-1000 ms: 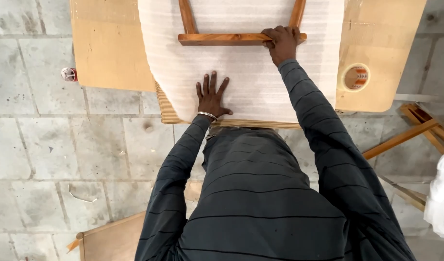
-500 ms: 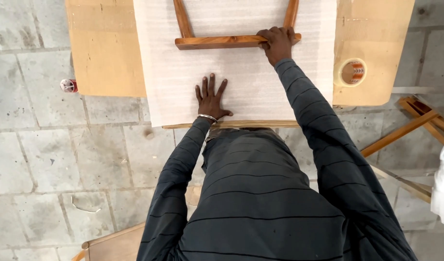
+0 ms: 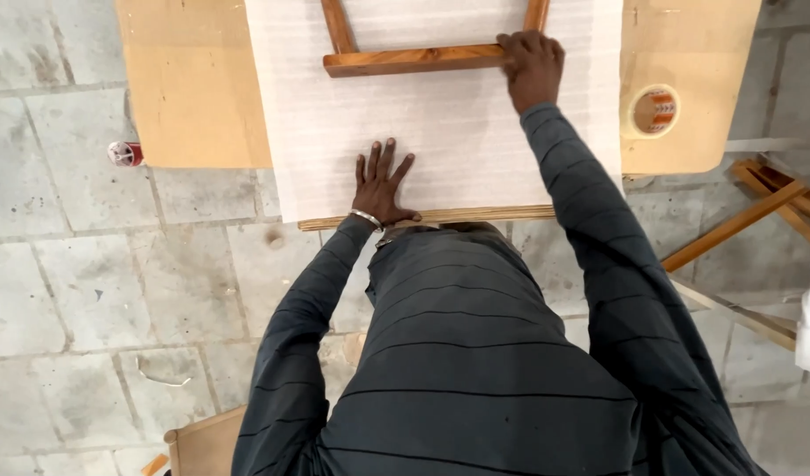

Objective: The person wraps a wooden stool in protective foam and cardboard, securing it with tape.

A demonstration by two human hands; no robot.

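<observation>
Under the right hand (image 3: 530, 66), fingers curled over it, the stiff frame (image 3: 414, 60) looks rigid and graspable by its rail; left hand (image 3: 383, 185) lies splayed flat on soft foam (image 3: 458, 132).

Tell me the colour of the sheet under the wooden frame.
White sheet, seen best in the head view.
</observation>
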